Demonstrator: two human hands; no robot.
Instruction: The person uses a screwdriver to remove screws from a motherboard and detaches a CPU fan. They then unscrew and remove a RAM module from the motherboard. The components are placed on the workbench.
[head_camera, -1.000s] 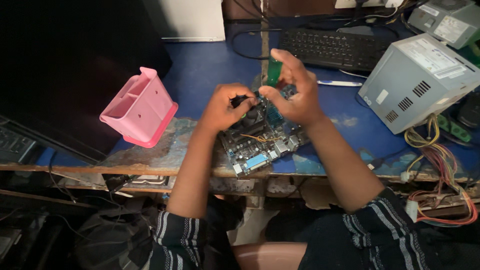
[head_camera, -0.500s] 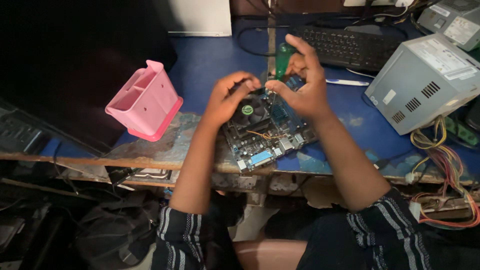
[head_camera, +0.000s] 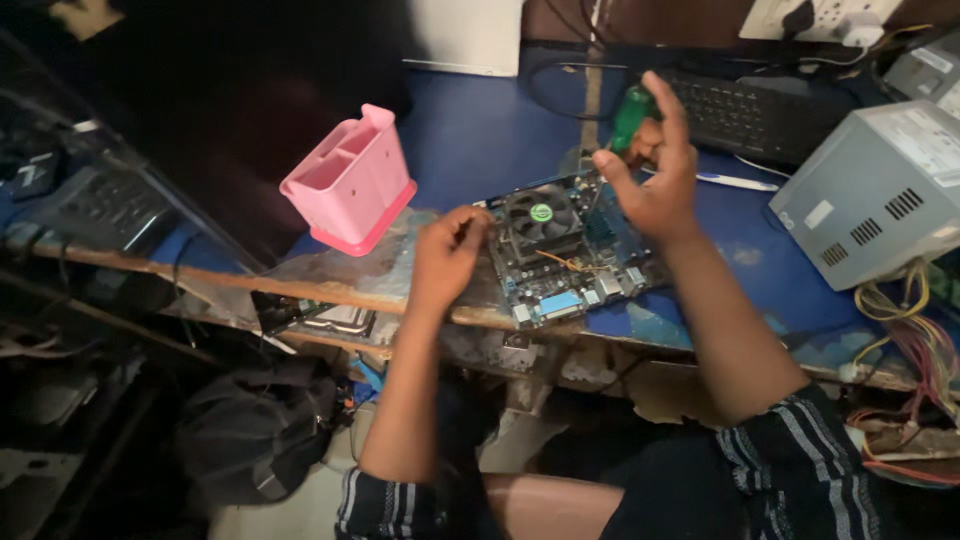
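Head view: green circuit board (head_camera: 575, 250) w/ a round fan lies flat at the front edge of the blue table (head_camera: 480, 130). Left hand (head_camera: 447, 255) rests curled on the board's left edge, holding nothing I can see. Right hand (head_camera: 650, 165) is closed round a green-handled screwdriver (head_camera: 628, 118), tip pointing down at the board. Pink box (head_camera: 350, 185) stands to the left, grey box (head_camera: 880, 195) to the right, black keyboard (head_camera: 755, 110) behind

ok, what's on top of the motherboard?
A black cooler fan sits on the motherboard, with an orange wire beside it. The left hand rests on its left edge; the right hand, holding a green-handled screwdriver, covers part of it.
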